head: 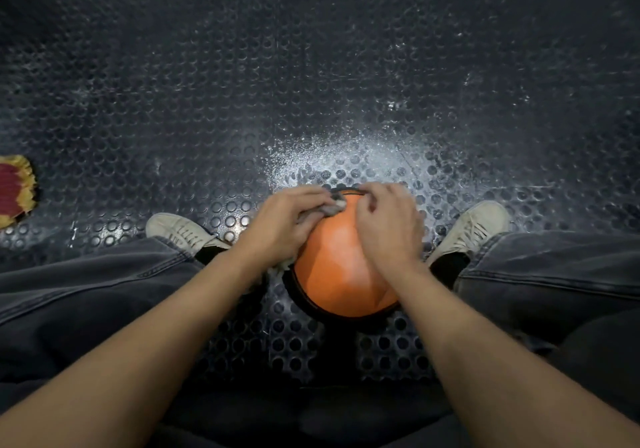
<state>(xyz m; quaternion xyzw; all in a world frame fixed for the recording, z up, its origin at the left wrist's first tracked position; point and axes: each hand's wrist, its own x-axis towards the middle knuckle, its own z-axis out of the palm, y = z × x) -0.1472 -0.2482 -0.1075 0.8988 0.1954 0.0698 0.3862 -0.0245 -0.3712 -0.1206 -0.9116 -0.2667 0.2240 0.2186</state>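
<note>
An orange ball point(341, 267) with black seams sits on the dark studded floor between my feet. My left hand point(280, 226) grips a grey cloth point(329, 207) and presses it against the ball's far upper left side. A frayed end of the cloth hangs out below that hand. My right hand point(389, 222) lies over the ball's upper right side, fingers curled round its far edge. The ball's far part is hidden under both hands.
The black rubber floor point(311, 84) has round studs and pale dusty smears just beyond the ball. My two pale shoes point(180, 231) point(474, 227) and dark trouser legs flank the ball. A red and yellow frilled object point(15, 189) lies at the left edge.
</note>
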